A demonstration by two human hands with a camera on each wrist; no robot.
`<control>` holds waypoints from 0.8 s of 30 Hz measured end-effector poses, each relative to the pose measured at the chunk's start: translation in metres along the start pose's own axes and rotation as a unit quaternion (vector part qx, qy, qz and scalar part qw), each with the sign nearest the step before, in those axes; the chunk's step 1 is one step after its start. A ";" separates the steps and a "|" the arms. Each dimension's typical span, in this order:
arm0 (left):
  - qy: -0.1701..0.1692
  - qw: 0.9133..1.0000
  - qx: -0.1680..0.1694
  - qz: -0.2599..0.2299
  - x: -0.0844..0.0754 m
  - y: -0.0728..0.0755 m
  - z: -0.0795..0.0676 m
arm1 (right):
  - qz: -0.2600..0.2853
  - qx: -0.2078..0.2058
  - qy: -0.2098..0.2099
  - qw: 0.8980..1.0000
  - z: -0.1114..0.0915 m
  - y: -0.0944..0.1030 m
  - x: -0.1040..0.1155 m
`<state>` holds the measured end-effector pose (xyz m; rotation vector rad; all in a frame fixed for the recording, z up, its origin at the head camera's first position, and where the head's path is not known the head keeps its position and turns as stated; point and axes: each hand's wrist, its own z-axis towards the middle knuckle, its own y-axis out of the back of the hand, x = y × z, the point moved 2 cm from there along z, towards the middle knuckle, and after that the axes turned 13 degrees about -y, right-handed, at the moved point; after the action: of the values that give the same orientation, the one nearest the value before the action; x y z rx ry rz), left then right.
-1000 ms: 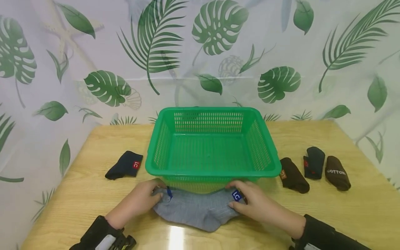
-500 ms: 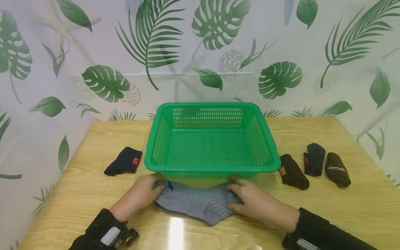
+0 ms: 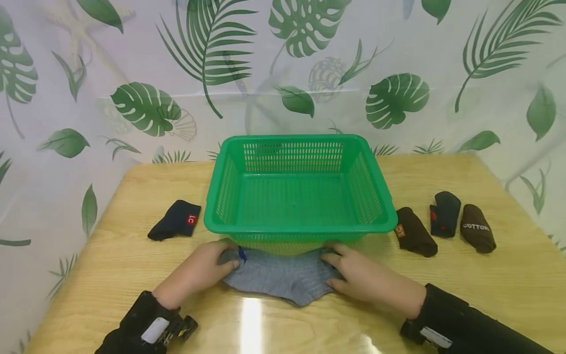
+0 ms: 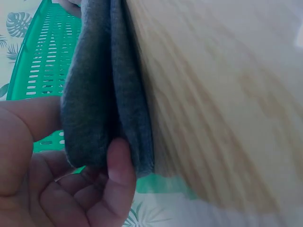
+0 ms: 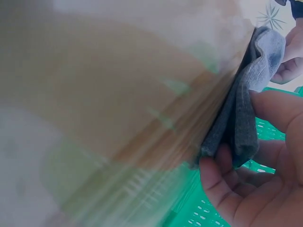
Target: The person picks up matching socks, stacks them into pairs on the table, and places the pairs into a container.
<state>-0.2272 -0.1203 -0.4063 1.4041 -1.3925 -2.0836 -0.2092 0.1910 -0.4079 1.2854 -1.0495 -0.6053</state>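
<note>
Grey socks point(image 3: 283, 275), two layers lying one on the other, stretch sideways on the table in front of the green basket. My left hand point(image 3: 204, 268) pinches their left end beside a blue mark. In the left wrist view, the thumb and fingers grip the top layer of the grey socks point(image 4: 90, 99), one fingertip between the layers. The right end is held by my right hand point(image 3: 362, 275), which covers the label there. The right wrist view shows a finger inside the fold of the grey socks point(image 5: 246, 113) and another finger at the lower layer.
The green basket point(image 3: 300, 229) stands just behind the socks. A folded navy sock point(image 3: 177, 220) lies to its left. On the right are a brown sock point(image 3: 415, 233), a navy sock point(image 3: 444, 214) and a brown sock lettered COTTON point(image 3: 477, 229).
The head view has tilted down, so everything sits higher. My right hand has slid over the blue LC label, hiding it. Both hands keep hold of the grey socks.
</note>
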 end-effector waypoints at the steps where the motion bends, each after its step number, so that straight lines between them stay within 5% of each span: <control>1: -0.002 1.000 0.001 0.003 -0.001 0.002 0.001 | -0.004 -0.002 0.000 1.000 0.001 0.002 -0.001; 11: 0.005 0.999 -0.015 0.039 -0.004 0.013 0.005 | -0.024 -0.002 0.007 1.000 0.005 0.013 -0.003; 24: 0.020 0.999 -0.009 0.031 -0.002 0.004 -0.003 | 0.003 0.031 -0.010 0.999 -0.001 0.003 -0.002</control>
<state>-0.2248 -0.1227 -0.4025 1.3714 -1.3795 -2.0138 -0.2097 0.1941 -0.4055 1.3318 -1.0966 -0.5861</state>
